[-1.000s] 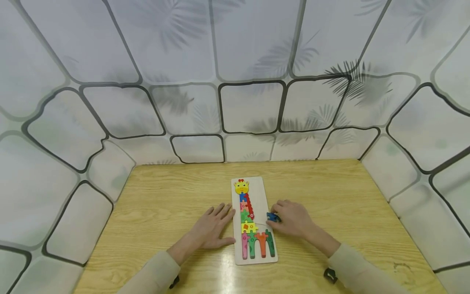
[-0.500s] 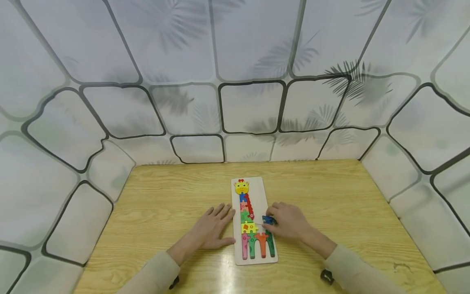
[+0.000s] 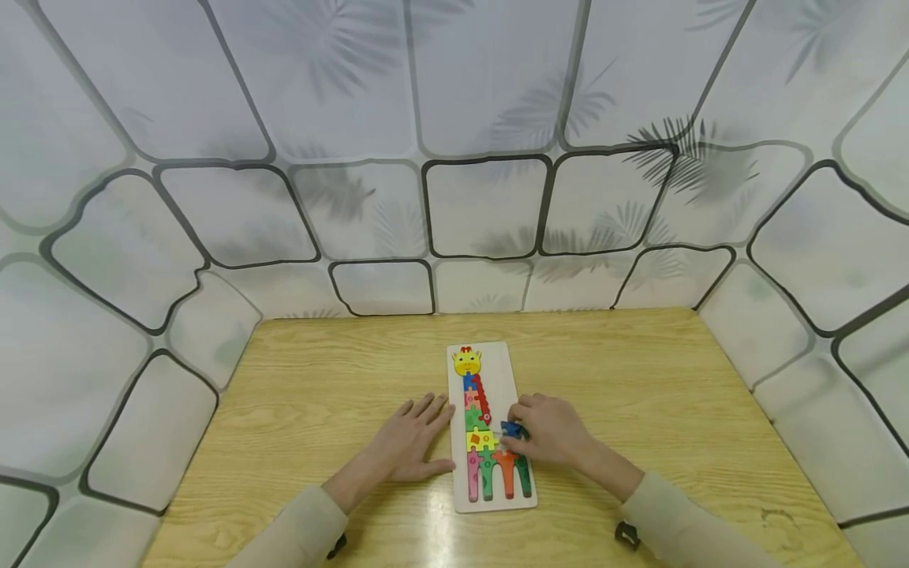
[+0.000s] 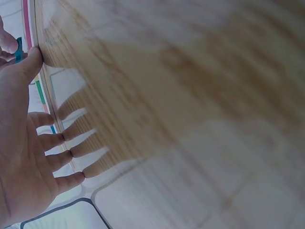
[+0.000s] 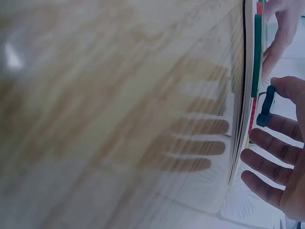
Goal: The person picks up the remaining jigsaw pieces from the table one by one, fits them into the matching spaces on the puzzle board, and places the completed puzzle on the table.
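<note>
A wooden giraffe puzzle board (image 3: 500,371) lies upright before me, with a yellow head, a column of coloured neck pieces and several coloured legs set in it. My right hand (image 3: 554,430) pinches a blue puzzle piece (image 3: 510,430) between thumb and index finger, over the body area right of the yellow piece (image 3: 480,439). In the right wrist view the piece (image 5: 268,106) is held a little above the board, with the other fingers extended. My left hand (image 3: 408,443) rests on the table, fingers spread, its fingertips and thumb touching the board's left edge.
The wooden table (image 3: 341,355) reaches back to a pale curtain (image 3: 483,205) with stone outlines and leaf shadows, which also closes off both sides. A dark strap piece (image 3: 627,536) hangs under the right sleeve.
My right hand has moved left with the blue puzzle piece, from the board's right edge in over the giraffe's body area. The left hand has stayed in place.
</note>
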The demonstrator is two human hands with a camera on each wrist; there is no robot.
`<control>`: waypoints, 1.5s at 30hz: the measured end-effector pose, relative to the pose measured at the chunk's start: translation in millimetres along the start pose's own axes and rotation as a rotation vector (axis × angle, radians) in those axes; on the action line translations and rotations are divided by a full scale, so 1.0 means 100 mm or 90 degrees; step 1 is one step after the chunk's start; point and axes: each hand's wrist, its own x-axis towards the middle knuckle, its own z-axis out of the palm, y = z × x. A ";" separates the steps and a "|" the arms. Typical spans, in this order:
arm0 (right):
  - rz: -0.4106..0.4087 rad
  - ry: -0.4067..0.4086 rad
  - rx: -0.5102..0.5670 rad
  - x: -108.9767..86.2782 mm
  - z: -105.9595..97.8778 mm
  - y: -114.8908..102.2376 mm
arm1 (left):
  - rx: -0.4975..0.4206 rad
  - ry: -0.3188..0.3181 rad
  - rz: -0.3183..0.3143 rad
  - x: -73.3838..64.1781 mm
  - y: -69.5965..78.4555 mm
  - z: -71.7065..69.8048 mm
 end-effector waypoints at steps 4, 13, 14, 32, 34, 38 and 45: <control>-0.002 -0.005 -0.007 0.00 0.01 -0.01 | -0.001 -0.001 -0.001 0.00 0.00 0.00; -0.019 0.012 -0.018 0.02 0.05 -0.04 | -0.003 -0.003 -0.005 0.00 0.00 0.00; -0.020 0.012 -0.021 0.02 0.05 -0.04 | -0.004 -0.003 -0.005 0.00 0.00 0.00; -0.023 -0.014 -0.042 0.04 0.07 -0.08 | -0.012 -0.003 -0.003 0.00 0.00 0.00; -0.023 -0.013 -0.043 0.04 0.07 -0.08 | -0.011 -0.004 -0.004 0.00 0.00 -0.01; -0.023 -0.015 -0.045 0.04 0.08 -0.08 | -0.013 -0.003 -0.003 0.00 0.00 -0.01; -0.019 -0.016 -0.042 0.04 0.07 -0.10 | -0.011 -0.001 -0.002 0.00 0.01 -0.02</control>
